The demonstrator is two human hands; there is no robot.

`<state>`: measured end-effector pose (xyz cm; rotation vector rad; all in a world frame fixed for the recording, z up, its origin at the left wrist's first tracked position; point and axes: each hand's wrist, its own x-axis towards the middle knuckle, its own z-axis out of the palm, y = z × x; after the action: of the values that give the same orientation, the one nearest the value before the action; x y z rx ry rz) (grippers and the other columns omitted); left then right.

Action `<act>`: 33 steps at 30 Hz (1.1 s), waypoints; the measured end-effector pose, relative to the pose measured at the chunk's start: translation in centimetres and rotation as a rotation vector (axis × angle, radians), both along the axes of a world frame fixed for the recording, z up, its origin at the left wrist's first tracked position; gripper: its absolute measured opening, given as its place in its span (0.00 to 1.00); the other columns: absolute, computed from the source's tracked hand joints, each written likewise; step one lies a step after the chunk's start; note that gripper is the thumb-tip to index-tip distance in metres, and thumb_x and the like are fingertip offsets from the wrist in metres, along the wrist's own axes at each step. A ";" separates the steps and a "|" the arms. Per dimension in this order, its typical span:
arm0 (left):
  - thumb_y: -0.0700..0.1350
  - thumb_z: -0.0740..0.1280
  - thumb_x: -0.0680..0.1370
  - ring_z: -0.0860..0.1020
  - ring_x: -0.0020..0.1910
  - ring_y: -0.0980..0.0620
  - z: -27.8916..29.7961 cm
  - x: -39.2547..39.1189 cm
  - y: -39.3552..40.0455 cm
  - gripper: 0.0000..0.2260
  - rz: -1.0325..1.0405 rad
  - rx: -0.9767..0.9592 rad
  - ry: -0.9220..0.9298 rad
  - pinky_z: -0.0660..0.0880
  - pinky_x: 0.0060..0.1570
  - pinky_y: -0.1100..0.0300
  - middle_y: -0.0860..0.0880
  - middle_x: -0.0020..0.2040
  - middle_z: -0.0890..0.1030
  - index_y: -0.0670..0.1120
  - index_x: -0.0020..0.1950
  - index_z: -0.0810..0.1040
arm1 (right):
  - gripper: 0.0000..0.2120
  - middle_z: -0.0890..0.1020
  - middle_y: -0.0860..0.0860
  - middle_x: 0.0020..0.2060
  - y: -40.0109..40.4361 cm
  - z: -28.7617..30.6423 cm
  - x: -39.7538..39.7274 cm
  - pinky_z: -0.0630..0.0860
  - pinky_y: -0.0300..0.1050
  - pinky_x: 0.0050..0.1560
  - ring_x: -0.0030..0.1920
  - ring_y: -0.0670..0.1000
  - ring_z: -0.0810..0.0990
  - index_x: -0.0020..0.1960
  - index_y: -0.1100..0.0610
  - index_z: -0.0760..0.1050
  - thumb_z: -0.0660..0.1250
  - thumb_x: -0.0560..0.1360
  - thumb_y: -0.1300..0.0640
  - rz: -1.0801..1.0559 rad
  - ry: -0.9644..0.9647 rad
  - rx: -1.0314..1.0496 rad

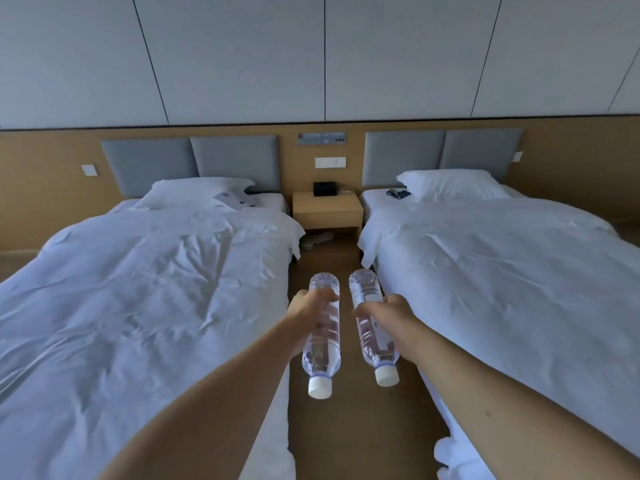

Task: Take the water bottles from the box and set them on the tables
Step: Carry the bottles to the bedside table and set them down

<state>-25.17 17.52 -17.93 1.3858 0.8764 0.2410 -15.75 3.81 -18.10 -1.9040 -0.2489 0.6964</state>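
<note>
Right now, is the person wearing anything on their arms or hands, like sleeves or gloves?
No. The left hand and right hand are bare, with no gloves, rings, or watch showing. Both forearms are bare too, right down to the picture's bottom edge, so no sleeve shows.

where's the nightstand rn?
In the head view the nightstand stands against the far wall, centred between the left bed and the right bed, straight ahead of both held bottles, with a black box on top.
</note>
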 end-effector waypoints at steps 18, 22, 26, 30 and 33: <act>0.47 0.72 0.72 0.84 0.28 0.47 0.3 30.8 18.2 0.17 0.059 -0.030 0.005 0.79 0.28 0.55 0.40 0.47 0.83 0.46 0.58 0.73 | 0.25 0.81 0.54 0.46 18.0 0.5 31.3 0.74 0.43 0.35 0.43 0.54 0.82 0.60 0.53 0.70 0.76 0.69 0.49 0.017 0.036 0.021; 0.46 0.72 0.73 0.83 0.25 0.48 -0.5 36.1 23.0 0.17 0.053 -0.038 0.017 0.78 0.26 0.56 0.40 0.45 0.82 0.46 0.58 0.72 | 0.24 0.79 0.52 0.46 22.9 -0.1 36.6 0.73 0.44 0.34 0.44 0.53 0.81 0.60 0.53 0.70 0.76 0.70 0.48 0.017 0.039 -0.002; 0.44 0.71 0.73 0.81 0.23 0.47 -1.4 42.2 29.4 0.16 0.030 -0.063 -0.024 0.79 0.29 0.54 0.38 0.47 0.81 0.43 0.57 0.73 | 0.23 0.80 0.53 0.45 28.8 -0.5 42.2 0.73 0.42 0.31 0.41 0.53 0.82 0.58 0.54 0.70 0.77 0.69 0.50 0.003 0.045 -0.003; 0.43 0.71 0.74 0.82 0.25 0.46 -1.6 48.5 36.7 0.14 0.018 -0.072 -0.034 0.79 0.29 0.54 0.39 0.47 0.81 0.43 0.56 0.73 | 0.22 0.83 0.56 0.44 35.6 -0.1 48.1 0.76 0.43 0.33 0.40 0.55 0.84 0.56 0.56 0.72 0.77 0.68 0.52 0.000 0.033 -0.009; 0.44 0.72 0.74 0.84 0.32 0.44 -1.1 53.0 41.7 0.16 -0.010 -0.086 -0.023 0.80 0.30 0.54 0.38 0.49 0.82 0.44 0.58 0.72 | 0.22 0.84 0.57 0.45 40.6 0.7 52.5 0.78 0.45 0.37 0.41 0.57 0.85 0.56 0.57 0.74 0.78 0.67 0.52 -0.012 0.023 -0.022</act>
<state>27.82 59.25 -19.00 1.3049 0.8511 0.2091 36.71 44.43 -17.39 -1.9162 -0.2160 0.7147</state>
